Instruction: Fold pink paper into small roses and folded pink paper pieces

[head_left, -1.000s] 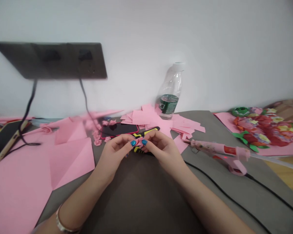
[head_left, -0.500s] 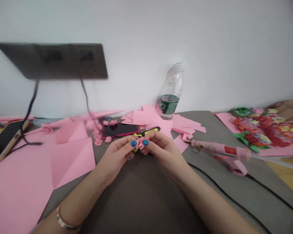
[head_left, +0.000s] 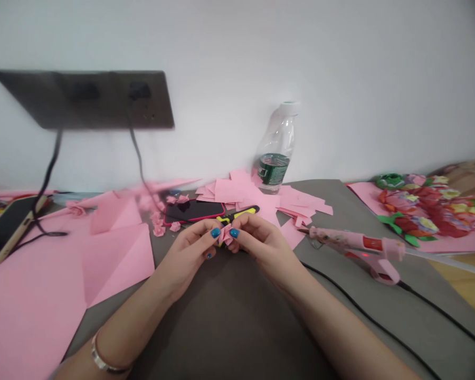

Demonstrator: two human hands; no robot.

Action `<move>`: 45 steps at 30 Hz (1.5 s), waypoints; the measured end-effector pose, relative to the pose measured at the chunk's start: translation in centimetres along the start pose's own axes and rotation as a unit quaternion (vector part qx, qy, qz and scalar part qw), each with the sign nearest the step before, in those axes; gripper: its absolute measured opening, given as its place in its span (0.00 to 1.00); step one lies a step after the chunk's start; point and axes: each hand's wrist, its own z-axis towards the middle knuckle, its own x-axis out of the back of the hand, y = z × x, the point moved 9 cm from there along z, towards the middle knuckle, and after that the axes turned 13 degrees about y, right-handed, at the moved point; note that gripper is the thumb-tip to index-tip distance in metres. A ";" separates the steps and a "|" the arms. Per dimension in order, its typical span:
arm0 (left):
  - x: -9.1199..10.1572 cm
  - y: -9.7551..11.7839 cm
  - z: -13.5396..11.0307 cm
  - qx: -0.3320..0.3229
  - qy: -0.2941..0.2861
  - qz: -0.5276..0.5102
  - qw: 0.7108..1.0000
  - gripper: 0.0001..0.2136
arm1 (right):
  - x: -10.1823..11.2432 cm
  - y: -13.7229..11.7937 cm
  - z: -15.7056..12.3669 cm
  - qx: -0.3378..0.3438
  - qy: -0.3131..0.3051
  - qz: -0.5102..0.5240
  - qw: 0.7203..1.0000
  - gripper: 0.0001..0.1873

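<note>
A small folded pink paper flower (head_left: 225, 235) is pinched between the fingertips of my left hand (head_left: 188, 253) and my right hand (head_left: 263, 245), just above the grey table surface. Its petals are tightly gathered, and my fingers partly hide it. Behind my hands lies a black-and-yellow handled tool (head_left: 237, 215), probably scissors, partly hidden by my fingers. A black phone in a red-edged case (head_left: 192, 210) lies just beyond it. Several tiny pink paper rosettes (head_left: 158, 224) sit left of that phone.
Large pink paper sheets (head_left: 114, 248) spread to the left, and cut pink squares (head_left: 296, 203) lie ahead. A pink glue gun (head_left: 356, 245) rests to the right, near a black cable (head_left: 364, 306). Beyond stand a water bottle (head_left: 275, 153) and a colourful paper flower arrangement (head_left: 427, 211).
My hands have moved slightly closer together, and the pink paper flower has shifted a little between my fingertips. The objects on the table have not moved.
</note>
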 end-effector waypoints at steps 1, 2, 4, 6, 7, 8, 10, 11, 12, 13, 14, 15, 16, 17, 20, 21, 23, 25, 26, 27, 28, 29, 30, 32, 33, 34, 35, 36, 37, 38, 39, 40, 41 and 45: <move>0.0 -0.1 0.0 0.004 0.000 -0.001 1.000 0.12 | -0.1 0.0 0.0 -0.001 -0.002 -0.001 1.000 0.16; 0.0 -0.2 0.0 0.004 0.000 0.002 1.000 0.12 | -0.1 0.1 0.0 -0.003 -0.001 -0.003 1.000 0.16; 0.3 0.0 0.1 -0.017 0.012 0.025 0.999 0.12 | 0.1 0.3 0.1 -0.011 0.007 -0.006 1.000 0.16; 0.9 0.6 0.2 -0.068 0.048 0.064 0.995 0.10 | 0.6 0.6 0.2 -0.019 0.028 -0.008 0.999 0.16; 1.1 1.0 0.2 -0.098 0.065 0.083 0.990 0.08 | 0.8 0.7 0.3 -0.020 0.040 -0.009 0.999 0.16; 1.3 1.4 0.1 -0.124 0.076 0.101 0.984 0.07 | 1.0 0.8 0.3 -0.021 0.050 -0.009 0.998 0.16; 1.2 2.0 -0.1 -0.164 0.078 0.131 0.975 0.07 | 1.3 0.9 0.3 -0.021 0.060 -0.011 0.998 0.16; 1.0 2.3 -0.2 -0.181 0.074 0.150 0.969 0.06 | 1.3 0.8 0.3 -0.020 0.059 -0.012 0.998 0.16; 0.9 2.5 -0.4 -0.199 0.072 0.170 0.963 0.05 | 1.2 0.8 0.3 -0.020 0.056 -0.013 0.998 0.16; 0.8 2.8 -0.5 -0.215 0.072 0.188 0.956 0.03 | 1.1 0.7 0.2 -0.020 0.050 -0.015 0.998 0.16; 0.7 3.0 -0.7 -0.232 0.074 0.204 0.948 0.03 | 0.9 0.6 0.2 -0.020 0.043 -0.018 0.999 0.16; 0.7 3.2 -0.8 -0.247 0.076 0.218 0.941 0.03 | 0.8 0.5 0.2 -0.021 0.036 -0.021 0.999 0.16; 0.8 3.4 -0.9 -0.260 0.079 0.230 0.935 0.04 | 0.7 0.4 0.2 -0.022 0.029 -0.024 0.999 0.16; 0.8 3.5 -1.0 -0.271 0.082 0.239 0.929 0.05 | 0.5 0.4 0.2 -0.023 0.022 -0.028 0.999 0.16; 0.9 4.0 -1.2 -0.292 0.092 0.266 0.914 0.07 | 0.4 0.1 0.2 -0.023 0.011 -0.042 0.999 0.17; 0.8 4.1 -1.3 -0.297 0.093 0.274 0.910 0.07 | 0.3 0.1 0.2 -0.023 0.008 -0.048 0.999 0.17; 0.7 4.5 -1.4 -0.304 0.094 0.285 0.904 0.08 | 0.2 0.0 0.2 -0.026 -0.001 -0.058 0.998 0.18; 0.5 4.7 -1.4 -0.307 0.094 0.289 0.902 0.08 | 0.1 0.0 0.1 -0.029 -0.011 -0.065 0.997 0.19; 0.4 4.8 -1.5 -0.306 0.095 0.288 0.902 0.08 | 0.1 0.0 0.1 -0.030 -0.014 -0.066 0.997 0.19; 0.4 4.8 -1.5 -0.306 0.097 0.286 0.903 0.08 | 0.2 0.0 0.1 -0.030 -0.014 -0.064 0.997 0.20; 0.4 4.8 -1.5 -0.304 0.100 0.283 0.904 0.08 | 0.3 0.0 0.1 -0.030 -0.012 -0.061 0.998 0.20; 0.5 4.8 -1.5 -0.300 0.107 0.276 0.907 0.07 | 0.4 0.1 0.1 -0.028 -0.008 -0.057 0.998 0.21; 0.8 4.7 -1.5 -0.294 0.121 0.265 0.910 0.06 | 0.6 0.1 0.2 -0.024 -0.001 -0.051 0.998 0.21; 1.6 4.6 -1.5 -0.276 0.162 0.231 0.919 0.05 | 1.0 0.1 0.3 -0.015 0.018 -0.035 0.999 0.21; 1.9 4.5 -1.5 -0.265 0.178 0.216 0.923 0.05 | 1.1 0.2 0.4 -0.011 0.028 -0.029 0.999 0.21; 2.1 4.3 -1.4 -0.255 0.185 0.205 0.927 0.04 | 1.2 0.2 0.4 -0.008 0.037 -0.025 0.999 0.20; 2.0 4.1 -1.3 -0.244 0.182 0.200 0.931 0.04 | 1.3 0.3 0.5 -0.004 0.045 -0.025 0.999 0.20; 1.9 3.8 -1.1 -0.232 0.172 0.197 0.937 0.05 | 1.3 0.3 0.4 0.001 0.051 -0.027 0.998 0.20; 1.7 3.4 -0.9 -0.218 0.160 0.194 0.943 0.05 | 1.2 0.2 0.4 0.009 0.056 -0.031 0.998 0.20; 1.7 3.0 -0.8 -0.202 0.152 0.189 0.949 0.06 | 1.1 0.1 0.3 0.020 0.060 -0.035 0.997 0.20; 1.7 2.6 -0.6 -0.185 0.149 0.182 0.954 0.06 | 1.0 0.0 0.2 0.033 0.065 -0.039 0.997 0.20; 1.9 2.2 -0.4 -0.166 0.151 0.173 0.959 0.07 | 0.9 -0.2 0.0 0.048 0.071 -0.044 0.995 0.20; 2.1 1.8 -0.2 -0.147 0.155 0.164 0.963 0.08 | 0.8 -0.3 -0.1 0.062 0.077 -0.048 0.994 0.20; 2.5 0.5 0.1 -0.076 0.164 0.113 0.977 0.12 | 0.7 -0.3 -0.5 0.084 0.096 -0.074 0.989 0.19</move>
